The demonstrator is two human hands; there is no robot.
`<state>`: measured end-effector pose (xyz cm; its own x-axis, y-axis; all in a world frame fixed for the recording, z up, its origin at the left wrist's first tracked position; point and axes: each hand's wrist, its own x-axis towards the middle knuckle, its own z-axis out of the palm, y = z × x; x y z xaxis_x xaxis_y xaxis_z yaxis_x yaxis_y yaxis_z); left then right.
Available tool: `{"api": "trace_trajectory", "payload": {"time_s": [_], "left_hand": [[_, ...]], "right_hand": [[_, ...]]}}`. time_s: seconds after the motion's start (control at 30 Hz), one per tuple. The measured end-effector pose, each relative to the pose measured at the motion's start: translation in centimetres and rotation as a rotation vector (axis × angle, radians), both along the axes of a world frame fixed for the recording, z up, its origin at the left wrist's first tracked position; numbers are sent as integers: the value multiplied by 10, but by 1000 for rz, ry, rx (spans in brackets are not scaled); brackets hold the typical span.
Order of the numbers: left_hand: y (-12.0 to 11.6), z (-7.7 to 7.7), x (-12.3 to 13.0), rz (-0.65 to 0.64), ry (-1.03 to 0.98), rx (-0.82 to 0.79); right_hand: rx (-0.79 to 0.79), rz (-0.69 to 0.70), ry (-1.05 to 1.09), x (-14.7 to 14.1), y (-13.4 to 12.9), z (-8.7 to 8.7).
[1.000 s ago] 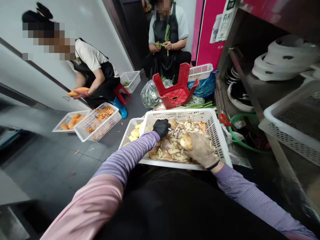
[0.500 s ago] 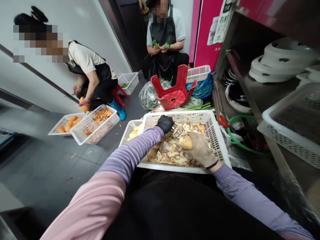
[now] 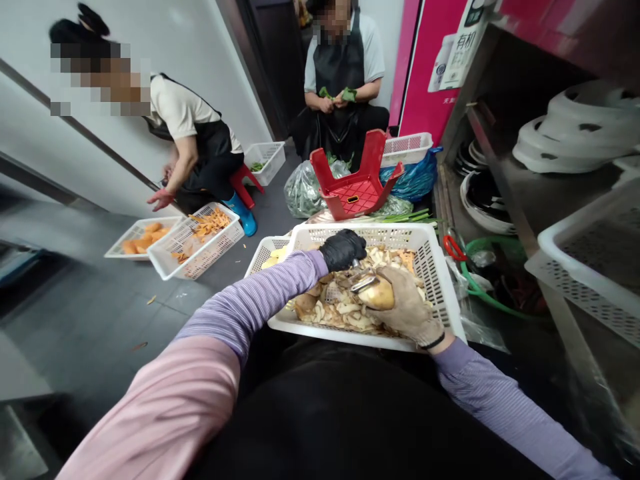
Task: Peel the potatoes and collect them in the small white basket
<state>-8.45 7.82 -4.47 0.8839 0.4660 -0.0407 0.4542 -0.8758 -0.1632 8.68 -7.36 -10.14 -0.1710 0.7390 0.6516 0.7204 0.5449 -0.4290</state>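
My left hand (image 3: 344, 251), in a black glove, is closed round the handle of a metal peeler (image 3: 365, 280). The peeler's blade end lies against the upper left side of a partly peeled potato (image 3: 381, 295). That potato sits in my right hand (image 3: 407, 307), which wears a beige work glove. Both hands are over a white perforated basket (image 3: 443, 287) holding many pale and brown peelings (image 3: 350, 311). Unpeeled potatoes (image 3: 305, 304) lie at the basket's left. Yellow peeled potatoes (image 3: 273, 259) show in another basket partly under it.
Two people sit ahead, one beside baskets of orange vegetables (image 3: 150, 238), one holding green leaves (image 3: 345, 95). An upturned red stool (image 3: 355, 190) stands beyond my basket. At right are red-handled scissors (image 3: 454, 248), a green basket (image 3: 470, 280) and a metal shelf (image 3: 520, 220).
My left hand has moved right with the peeler, whose blade end now meets the potato. The person at left no longer shows an orange vegetable in the gloved hand. The view has shifted slightly.
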Motion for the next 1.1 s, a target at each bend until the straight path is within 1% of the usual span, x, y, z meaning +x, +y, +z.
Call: {"api": "trace_trajectory", "payload": {"time_s": [0.03, 0.07, 0.17, 0.2, 0.3, 0.33, 0.37, 0.43, 0.47, 0.53, 0.6, 0.63, 0.67, 0.77, 0.8, 0.83, 0.9, 0.97, 1.0, 1.03, 1.1], "left_hand": [[0, 1, 0, -25, 21, 2], [0, 2, 0, -16, 41, 14], [1, 5, -2, 98, 52, 69], [1, 6, -2, 85, 31, 80], [2, 7, 2, -53, -9, 64], [2, 7, 4, -61, -3, 60], [2, 7, 6, -39, 12, 59], [0, 9, 10, 44, 28, 79], [-1, 11, 12, 65, 20, 95], [-5, 15, 16, 17, -6, 99], [-9, 19, 18, -33, -10, 67], [-11, 21, 17, -12, -2, 48], [-12, 23, 15, 40, 9, 37], [-19, 25, 5, 277, 9, 63], [-23, 24, 3, 322, -16, 82], [-28, 22, 1, 338, -50, 101], [-37, 16, -1, 322, -109, 112], [-41, 10, -5, 316, -97, 84], [-41, 7, -9, 354, -70, 61], [-40, 4, -12, 419, -46, 40], [-38, 1, -19, 528, -58, 36]], "right_hand": [[-1, -1, 13, 0, -1, 1], [-3, -1, 27, 0, -1, 2], [-8, 1, 58, -1, -2, 5], [-5, 2, 62, -1, -2, 5], [16, 0, 50, -3, -1, 5], [23, -4, 46, -3, 0, 5], [28, -9, 41, -3, 0, 5], [24, -24, 24, -3, 1, 5], [17, -31, 10, -3, 1, 4], [-3, -39, -21, -2, 0, 3], [-34, -51, -28, -2, -1, 2], [-53, -56, -15, -2, -1, 2], [-71, -60, 7, -2, -1, 1], [-126, -99, 82, -1, 0, 0], [-150, -125, 99, -1, 1, -1], [-179, -157, 113, -1, 2, -2], [-253, -208, 125, -1, 4, -2], [-326, -229, 147, -1, 5, -1], [-353, -227, 168, -1, 5, 1], [-374, -222, 193, -2, 4, 3], [-416, -219, 237, -2, 3, 7]]}}
